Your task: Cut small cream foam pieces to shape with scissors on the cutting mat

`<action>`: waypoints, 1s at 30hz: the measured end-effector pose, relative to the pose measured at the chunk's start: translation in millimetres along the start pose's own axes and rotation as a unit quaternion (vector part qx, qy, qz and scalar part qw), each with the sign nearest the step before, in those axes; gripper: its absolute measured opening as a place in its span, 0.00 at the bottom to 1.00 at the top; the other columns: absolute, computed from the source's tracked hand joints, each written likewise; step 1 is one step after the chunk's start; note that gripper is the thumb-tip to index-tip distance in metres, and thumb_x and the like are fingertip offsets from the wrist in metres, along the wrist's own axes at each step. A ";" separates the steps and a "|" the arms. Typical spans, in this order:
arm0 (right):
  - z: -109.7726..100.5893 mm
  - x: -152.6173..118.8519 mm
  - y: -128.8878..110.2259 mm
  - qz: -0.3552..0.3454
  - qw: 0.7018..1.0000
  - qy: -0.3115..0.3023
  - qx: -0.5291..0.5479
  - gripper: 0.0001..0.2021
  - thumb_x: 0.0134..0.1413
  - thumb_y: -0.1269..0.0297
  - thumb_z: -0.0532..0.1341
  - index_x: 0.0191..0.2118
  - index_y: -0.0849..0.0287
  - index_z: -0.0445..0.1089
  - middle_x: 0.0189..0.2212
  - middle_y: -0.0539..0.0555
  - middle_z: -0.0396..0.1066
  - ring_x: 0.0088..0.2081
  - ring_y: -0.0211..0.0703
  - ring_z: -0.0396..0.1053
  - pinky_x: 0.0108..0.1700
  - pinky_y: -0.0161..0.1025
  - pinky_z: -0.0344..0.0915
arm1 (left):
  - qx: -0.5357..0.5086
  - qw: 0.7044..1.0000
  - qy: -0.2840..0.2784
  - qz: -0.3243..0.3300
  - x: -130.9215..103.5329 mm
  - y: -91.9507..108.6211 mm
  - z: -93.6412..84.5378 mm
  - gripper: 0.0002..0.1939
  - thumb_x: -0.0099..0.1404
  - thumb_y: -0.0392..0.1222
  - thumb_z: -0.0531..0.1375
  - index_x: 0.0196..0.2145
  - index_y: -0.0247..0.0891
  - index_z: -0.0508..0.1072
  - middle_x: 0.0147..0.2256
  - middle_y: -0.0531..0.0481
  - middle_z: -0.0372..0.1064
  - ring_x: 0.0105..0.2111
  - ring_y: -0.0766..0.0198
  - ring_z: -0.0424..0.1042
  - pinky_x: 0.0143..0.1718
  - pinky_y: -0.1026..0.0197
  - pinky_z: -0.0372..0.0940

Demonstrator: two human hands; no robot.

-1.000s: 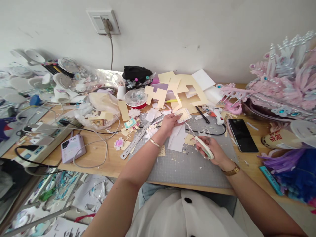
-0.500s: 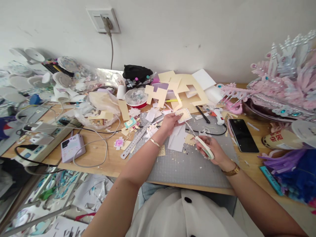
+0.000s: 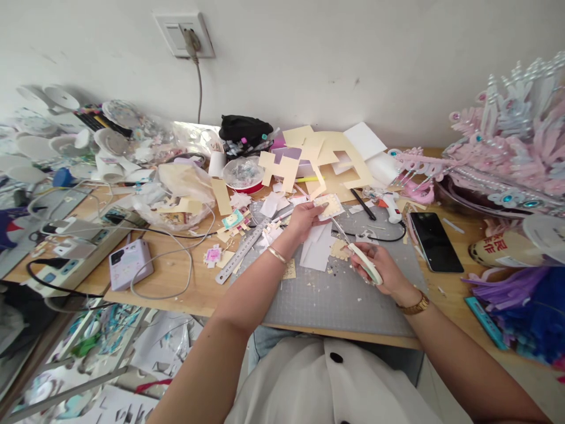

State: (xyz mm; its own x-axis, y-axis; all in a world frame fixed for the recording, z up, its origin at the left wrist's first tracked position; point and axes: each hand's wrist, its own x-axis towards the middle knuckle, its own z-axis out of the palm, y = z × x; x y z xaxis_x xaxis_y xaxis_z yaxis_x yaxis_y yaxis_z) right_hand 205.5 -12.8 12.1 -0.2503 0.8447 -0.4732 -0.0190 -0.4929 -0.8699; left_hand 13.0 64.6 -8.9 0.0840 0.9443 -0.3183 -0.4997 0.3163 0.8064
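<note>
My left hand is closed on a small cream piece of card with a patterned edge, thumb on top. In my right hand are scissors with pale handles, their blades pointing up and left to the card's lower edge. Whether the blades are cutting into the card I cannot tell. Beneath, a grey cutting mat carries white paper, a cream cut-out and small scraps.
A metal ruler lies left of my left forearm. Cream card offcuts pile up at the back. To the right are a black pen, a glue gun, a phone and a cup. Cables and a power strip lie left.
Both hands stay in nearly the same place. The card in my left hand has tilted very slightly; the scissors remain at its lower edge.
</note>
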 end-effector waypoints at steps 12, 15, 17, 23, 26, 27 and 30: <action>0.7 -1.0 -0.4 0.010 1.000 0.011 -0.005 0.23 0.27 0.54 0.74 0.32 0.59 0.70 0.15 0.43 0.64 0.11 0.29 0.55 0.11 0.28 0.49 | -0.015 1.000 -0.002 -0.004 -0.9 1.3 1.8 0.10 0.51 0.39 0.71 0.30 0.32 0.77 0.31 0.43 0.78 0.32 0.60 0.77 0.42 0.53 0.71; 1.0 -2.9 -2.5 0.004 1.000 0.008 -0.019 0.22 0.29 0.53 0.74 0.31 0.59 0.69 0.15 0.43 0.64 0.11 0.29 0.55 0.11 0.28 0.49 | -0.035 0.999 0.003 0.002 -1.4 2.3 2.7 0.09 0.52 0.37 0.70 0.30 0.31 0.77 0.31 0.44 0.77 0.32 0.61 0.76 0.43 0.52 0.71; 0.8 -3.5 -3.2 -0.003 1.000 0.004 -0.021 0.21 0.30 0.52 0.73 0.30 0.59 0.69 0.15 0.44 0.65 0.12 0.28 0.55 0.11 0.28 0.49 | -0.047 0.999 0.005 0.003 -1.8 3.1 3.2 0.09 0.52 0.36 0.70 0.31 0.30 0.77 0.32 0.44 0.77 0.32 0.61 0.76 0.44 0.50 0.71; -0.1 -3.0 -3.1 -0.014 1.000 0.004 -0.018 0.21 0.31 0.52 0.74 0.28 0.59 0.68 0.16 0.44 0.65 0.11 0.28 0.55 0.11 0.28 0.50 | -0.054 0.998 0.012 -0.003 -4.3 6.1 6.0 0.06 0.54 0.33 0.69 0.30 0.30 0.76 0.30 0.45 0.77 0.31 0.62 0.75 0.47 0.49 0.69; -0.7 -2.3 -2.6 -0.014 1.000 0.000 -0.019 0.21 0.31 0.52 0.74 0.28 0.59 0.69 0.16 0.44 0.65 0.11 0.28 0.55 0.11 0.27 0.50 | -0.053 0.999 0.008 -0.008 -5.1 6.7 6.9 0.05 0.55 0.33 0.68 0.29 0.31 0.76 0.30 0.46 0.76 0.31 0.63 0.75 0.47 0.50 0.69; -0.9 -2.1 -2.4 -0.014 1.000 -0.002 -0.020 0.21 0.31 0.52 0.74 0.28 0.59 0.69 0.16 0.45 0.65 0.12 0.28 0.55 0.11 0.27 0.50 | -0.053 0.999 0.004 -0.009 -5.1 6.5 6.8 0.05 0.54 0.33 0.69 0.29 0.31 0.76 0.30 0.46 0.76 0.31 0.63 0.75 0.47 0.51 0.69; -1.3 -1.6 -1.8 -0.013 1.000 -0.003 -0.020 0.20 0.32 0.52 0.74 0.29 0.59 0.69 0.16 0.44 0.65 0.12 0.28 0.55 0.11 0.28 0.50 | -0.050 0.999 -0.002 -0.009 -3.7 4.9 5.7 0.07 0.53 0.34 0.70 0.29 0.31 0.76 0.29 0.46 0.76 0.30 0.64 0.75 0.47 0.52 0.68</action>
State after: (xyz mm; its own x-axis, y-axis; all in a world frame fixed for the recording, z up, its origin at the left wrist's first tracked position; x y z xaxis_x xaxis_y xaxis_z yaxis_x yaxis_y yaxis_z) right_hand 207.2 -13.0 14.2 -0.2565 0.8552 -0.4504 0.0128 -0.4629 -0.8863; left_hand 15.1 63.2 -0.9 0.0965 0.9392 -0.3295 -0.5821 0.3218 0.7468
